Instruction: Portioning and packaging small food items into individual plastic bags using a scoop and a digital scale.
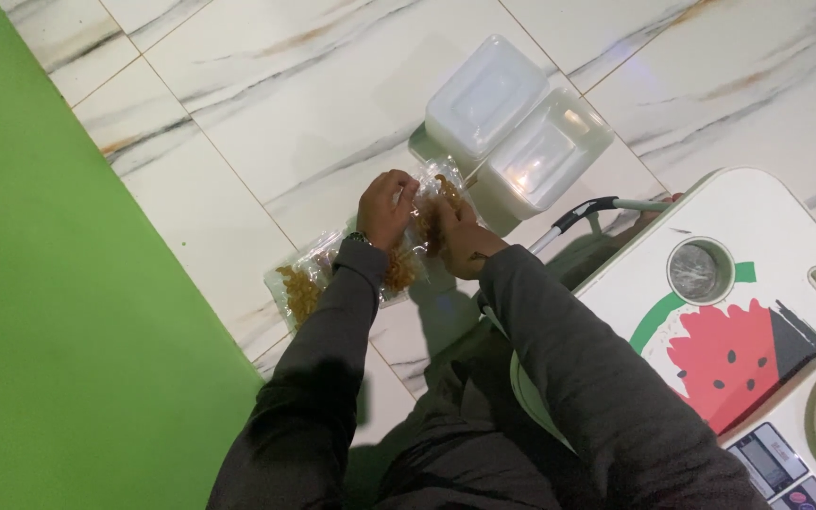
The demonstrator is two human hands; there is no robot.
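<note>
Both my hands meet over the marble-tiled floor [285,104], gripping a clear plastic bag of yellow-brown snack pieces [432,203]. My left hand [385,208] pinches the bag's left side; my right hand [460,236] holds its right side. A second filled clear bag [302,283] lies flat on the tiles beneath my left forearm, extending left. Grey sleeves cover both arms, and a watch shows at my left wrist.
Two white plastic lidded containers [521,127] sit on the floor just beyond my hands. At right stands a small white table with a watermelon print [739,349], a round cup hole, and a digital scale [795,453]. A green mat [68,331] covers the left.
</note>
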